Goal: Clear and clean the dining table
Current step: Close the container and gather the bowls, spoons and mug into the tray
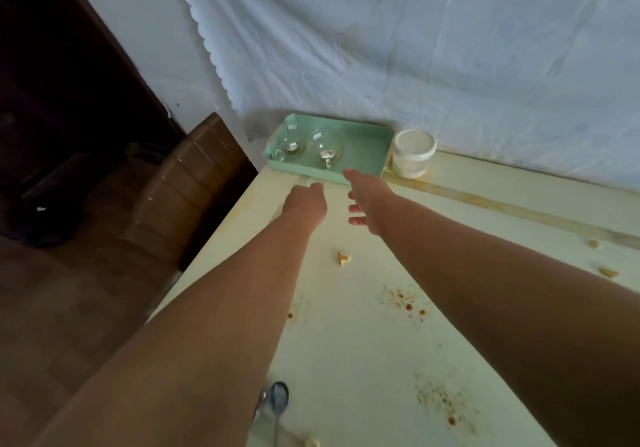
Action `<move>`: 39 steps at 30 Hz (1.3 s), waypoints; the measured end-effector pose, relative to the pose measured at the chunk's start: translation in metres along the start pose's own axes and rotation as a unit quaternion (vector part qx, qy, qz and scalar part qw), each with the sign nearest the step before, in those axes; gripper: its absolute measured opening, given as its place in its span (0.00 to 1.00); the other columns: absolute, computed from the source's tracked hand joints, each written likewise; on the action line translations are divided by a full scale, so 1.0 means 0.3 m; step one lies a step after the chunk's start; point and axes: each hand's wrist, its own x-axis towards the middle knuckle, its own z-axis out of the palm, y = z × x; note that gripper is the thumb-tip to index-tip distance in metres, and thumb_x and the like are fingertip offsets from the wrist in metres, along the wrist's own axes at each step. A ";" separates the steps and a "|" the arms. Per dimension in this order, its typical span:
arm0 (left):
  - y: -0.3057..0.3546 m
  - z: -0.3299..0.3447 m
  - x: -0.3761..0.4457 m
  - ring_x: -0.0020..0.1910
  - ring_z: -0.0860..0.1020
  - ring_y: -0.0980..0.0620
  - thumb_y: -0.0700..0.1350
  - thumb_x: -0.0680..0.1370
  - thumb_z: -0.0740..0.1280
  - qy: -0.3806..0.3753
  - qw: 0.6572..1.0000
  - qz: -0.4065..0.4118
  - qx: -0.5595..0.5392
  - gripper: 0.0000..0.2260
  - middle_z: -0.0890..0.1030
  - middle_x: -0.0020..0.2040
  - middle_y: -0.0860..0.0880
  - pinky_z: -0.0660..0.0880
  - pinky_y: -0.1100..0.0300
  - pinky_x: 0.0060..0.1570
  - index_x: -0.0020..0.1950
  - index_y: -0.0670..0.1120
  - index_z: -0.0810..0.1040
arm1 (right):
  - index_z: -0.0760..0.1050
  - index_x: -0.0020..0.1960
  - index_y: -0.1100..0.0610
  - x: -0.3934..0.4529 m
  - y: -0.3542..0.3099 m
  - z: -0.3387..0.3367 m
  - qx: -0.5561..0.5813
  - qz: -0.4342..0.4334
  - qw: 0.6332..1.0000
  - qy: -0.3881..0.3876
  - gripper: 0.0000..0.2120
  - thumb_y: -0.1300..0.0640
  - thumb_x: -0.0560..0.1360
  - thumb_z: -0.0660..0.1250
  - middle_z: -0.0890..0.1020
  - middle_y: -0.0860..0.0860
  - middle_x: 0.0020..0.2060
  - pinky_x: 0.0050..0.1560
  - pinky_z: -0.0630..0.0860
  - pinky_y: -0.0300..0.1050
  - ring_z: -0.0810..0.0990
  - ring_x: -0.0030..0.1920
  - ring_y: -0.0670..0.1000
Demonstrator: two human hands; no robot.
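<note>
Head view, looking down along two bare arms stretched over dining table (363,342) toward mint-green tray (367,149) at far corner, against cloth-draped wall. Left hand (306,201) near tray's front rim, fingers curled under; cannot tell whether anything lies inside them. Right hand (367,201) just beside front edge of tray, fingers relaxed and spread, holding nothing. Two glass cups (311,143) inside tray, toward its left end, something small and pale in each. White lidded jar (414,152) just beside tray's right end. Spoon (278,398) lying near table's front edge, close to left forearm. Food scraps (344,258) and reddish sauce spatter (403,301) scattered over tabletop.

Probably reaching to take tray by front rim. Risks from here: glass cups bunched at one end, so uneven lift could tip tray and slide them off; tray sits at table corner, so a drag leftward could send it over the edge; jar close enough to be knocked by tray's right end; forearms passing low over sauce spots could smear them wider.
</note>
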 end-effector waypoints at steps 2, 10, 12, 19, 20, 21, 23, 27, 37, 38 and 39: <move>0.018 0.020 -0.094 0.66 0.72 0.40 0.35 0.81 0.56 -0.011 0.999 0.022 0.025 0.24 0.70 0.68 0.37 0.73 0.53 0.58 0.77 0.44 0.58 | 0.68 0.71 0.56 -0.075 0.028 -0.029 0.006 -0.009 1.000 -0.007 0.25 0.43 0.79 0.61 0.74 0.54 0.63 0.54 0.77 0.53 0.74 0.60 0.59; 0.005 0.149 -0.446 0.60 0.76 0.39 0.44 0.83 0.55 -0.029 0.995 0.000 -0.094 0.17 0.74 0.63 0.39 0.75 0.55 0.53 0.71 0.42 0.68 | 0.69 0.70 0.56 -0.333 0.222 -0.146 -0.026 -0.007 0.999 -0.042 0.26 0.41 0.79 0.60 0.74 0.54 0.63 0.59 0.76 0.57 0.76 0.58 0.59; -0.018 0.190 -0.528 0.53 0.78 0.40 0.48 0.82 0.54 -0.022 0.978 -0.047 -0.200 0.18 0.78 0.59 0.38 0.76 0.52 0.51 0.64 0.40 0.74 | 0.69 0.69 0.56 -0.396 0.278 -0.176 -0.028 -0.006 0.998 -0.048 0.25 0.41 0.79 0.59 0.75 0.54 0.63 0.60 0.76 0.57 0.75 0.60 0.59; -0.150 0.356 -0.762 0.56 0.79 0.36 0.54 0.73 0.55 -0.046 0.943 -0.093 -0.316 0.23 0.78 0.59 0.35 0.75 0.40 0.57 0.59 0.40 0.74 | 0.70 0.55 0.54 -0.610 0.458 -0.234 -0.034 0.012 0.997 -0.071 0.16 0.42 0.80 0.59 0.77 0.57 0.60 0.62 0.76 0.58 0.76 0.61 0.59; -0.174 0.381 -0.794 0.57 0.79 0.35 0.54 0.72 0.55 -0.047 0.942 -0.100 -0.318 0.24 0.77 0.59 0.35 0.75 0.39 0.57 0.60 0.41 0.73 | 0.70 0.56 0.54 -0.638 0.482 -0.235 -0.032 0.013 0.997 -0.074 0.16 0.42 0.80 0.59 0.77 0.56 0.58 0.62 0.76 0.58 0.76 0.61 0.58; -0.195 0.390 -0.851 0.57 0.78 0.35 0.54 0.72 0.56 -0.045 0.937 -0.110 -0.329 0.23 0.77 0.59 0.35 0.74 0.38 0.58 0.61 0.42 0.73 | 0.70 0.56 0.54 -0.670 0.509 -0.232 -0.032 0.016 0.996 -0.079 0.15 0.42 0.80 0.59 0.76 0.55 0.56 0.62 0.75 0.58 0.76 0.60 0.58; -0.210 0.381 -0.955 0.56 0.80 0.39 0.54 0.77 0.58 -0.019 0.930 -0.131 -0.343 0.21 0.80 0.57 0.39 0.76 0.42 0.58 0.62 0.42 0.74 | 0.70 0.55 0.54 -0.710 0.547 -0.223 -0.032 0.024 0.996 -0.084 0.15 0.43 0.81 0.59 0.76 0.53 0.53 0.62 0.75 0.57 0.76 0.60 0.57; -0.304 0.427 -1.070 0.54 0.80 0.44 0.53 0.79 0.59 0.003 0.925 -0.146 -0.352 0.18 0.82 0.55 0.45 0.77 0.45 0.57 0.63 0.44 0.76 | 0.69 0.56 0.53 -0.779 0.607 -0.196 -0.035 0.032 0.994 -0.095 0.14 0.43 0.81 0.59 0.76 0.52 0.53 0.62 0.75 0.57 0.76 0.58 0.55; -0.531 0.483 -1.160 0.51 0.80 0.47 0.46 0.79 0.61 0.023 0.937 -0.169 -0.305 0.12 0.82 0.51 0.45 0.73 0.56 0.48 0.57 0.43 0.79 | 0.70 0.64 0.56 -0.807 0.730 -0.093 -0.069 0.051 0.987 -0.138 0.18 0.45 0.81 0.59 0.75 0.55 0.63 0.56 0.77 0.53 0.77 0.59 0.57; -0.540 0.481 -1.151 0.51 0.80 0.48 0.46 0.79 0.61 0.023 0.937 -0.172 -0.304 0.12 0.82 0.53 0.46 0.72 0.57 0.47 0.58 0.43 0.78 | 0.69 0.67 0.57 -0.807 0.738 -0.075 -0.068 0.055 0.986 -0.145 0.20 0.45 0.81 0.59 0.75 0.54 0.62 0.55 0.77 0.52 0.76 0.59 0.56; -0.550 0.476 -1.142 0.51 0.79 0.48 0.46 0.79 0.61 0.024 0.936 -0.176 -0.304 0.13 0.82 0.53 0.46 0.70 0.59 0.46 0.59 0.43 0.78 | 0.69 0.68 0.57 -0.806 0.745 -0.056 -0.069 0.059 0.984 -0.153 0.21 0.45 0.81 0.59 0.75 0.53 0.62 0.54 0.76 0.52 0.76 0.58 0.56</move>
